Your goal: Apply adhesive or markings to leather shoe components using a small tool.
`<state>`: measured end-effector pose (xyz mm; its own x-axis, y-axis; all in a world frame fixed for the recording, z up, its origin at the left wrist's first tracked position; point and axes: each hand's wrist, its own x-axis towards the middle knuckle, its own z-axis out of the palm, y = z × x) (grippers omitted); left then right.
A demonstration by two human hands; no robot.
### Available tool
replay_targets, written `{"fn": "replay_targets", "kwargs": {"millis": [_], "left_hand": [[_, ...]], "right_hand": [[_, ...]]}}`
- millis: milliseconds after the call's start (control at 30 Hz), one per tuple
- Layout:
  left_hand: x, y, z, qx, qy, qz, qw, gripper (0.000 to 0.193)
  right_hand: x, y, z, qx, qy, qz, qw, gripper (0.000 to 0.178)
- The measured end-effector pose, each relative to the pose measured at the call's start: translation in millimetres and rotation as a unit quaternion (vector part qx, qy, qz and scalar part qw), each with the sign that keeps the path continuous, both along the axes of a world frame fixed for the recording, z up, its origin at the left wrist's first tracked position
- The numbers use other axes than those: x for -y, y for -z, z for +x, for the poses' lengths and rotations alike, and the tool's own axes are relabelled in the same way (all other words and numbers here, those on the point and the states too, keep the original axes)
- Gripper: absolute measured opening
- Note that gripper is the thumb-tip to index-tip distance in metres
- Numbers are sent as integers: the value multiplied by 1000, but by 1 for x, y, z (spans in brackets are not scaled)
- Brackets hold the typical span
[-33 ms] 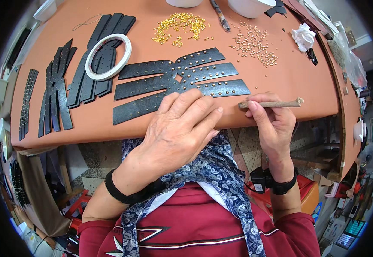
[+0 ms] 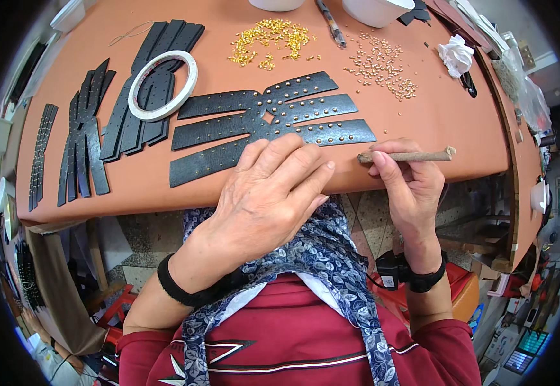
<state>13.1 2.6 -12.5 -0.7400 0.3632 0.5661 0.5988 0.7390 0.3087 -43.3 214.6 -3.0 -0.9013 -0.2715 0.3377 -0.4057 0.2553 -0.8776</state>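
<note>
A black leather piece (image 2: pixel 264 116) cut into several straps lies on the table, its right straps lined with small brass-coloured rivets and a diamond-shaped hole near its middle. My left hand (image 2: pixel 270 174) rests at the piece's near edge with its fingers stretched out, covering part of the lowest strap; nothing shows in it. To the right of the piece, my right hand (image 2: pixel 412 177) pinches a thin brown stick (image 2: pixel 421 156) between thumb and fingers, just above the table's near edge. The stick has a dark left end and a frayed-looking right end.
Gold-coloured bits (image 2: pixel 273 37) and copper-coloured rivets (image 2: pixel 383 67) lie in loose piles at the back. A white tape roll (image 2: pixel 190 85) sits on stacked black leather pieces (image 2: pixel 145 132). A pen (image 2: pixel 331 26), white bowls (image 2: pixel 373 11) and crumpled tissue (image 2: pixel 455 55) are farther back.
</note>
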Motion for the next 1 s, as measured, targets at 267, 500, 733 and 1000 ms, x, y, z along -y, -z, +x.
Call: {"fn": "replay_targets", "kwargs": {"millis": [267,500,733,1000], "left_hand": [[3,4,1,-23,-2,-15,1000,40],[4,8,2,-39,-10,-6,999,37],[5,7,1,-48,-13,9,999,34],[8,7,6,-48,-27,15,998,37]], "right_hand": [[0,3,-1,-28,-8,5,1000,8],[2,3,1,-17,-11,-2,1000,8],[3,3,0,-39,-13,10,999,7],[16,0,11,-18,-53,5,998,5]]}}
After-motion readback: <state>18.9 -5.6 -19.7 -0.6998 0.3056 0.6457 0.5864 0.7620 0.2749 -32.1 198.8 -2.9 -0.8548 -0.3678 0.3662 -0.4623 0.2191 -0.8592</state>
